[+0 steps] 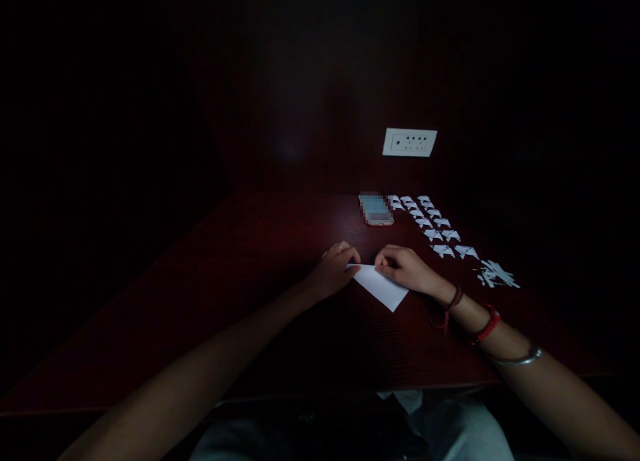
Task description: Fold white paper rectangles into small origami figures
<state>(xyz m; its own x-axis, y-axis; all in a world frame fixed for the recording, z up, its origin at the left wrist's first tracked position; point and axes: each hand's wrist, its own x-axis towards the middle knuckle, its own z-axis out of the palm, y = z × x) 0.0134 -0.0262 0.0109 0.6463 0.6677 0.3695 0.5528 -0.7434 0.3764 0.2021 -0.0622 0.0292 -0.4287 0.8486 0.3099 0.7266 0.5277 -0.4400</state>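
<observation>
Left hand and right hand each pinch the far edge of a white paper sheet on a dark red table; beyond, a phone, pixelated past reading, lies just beside rows of folded white papers

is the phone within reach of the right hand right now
Probably yes: the phone lies just beyond the right hand, with nothing seen standing between them. The hand holds the white paper, though, so it would likely have to let go first.
</observation>
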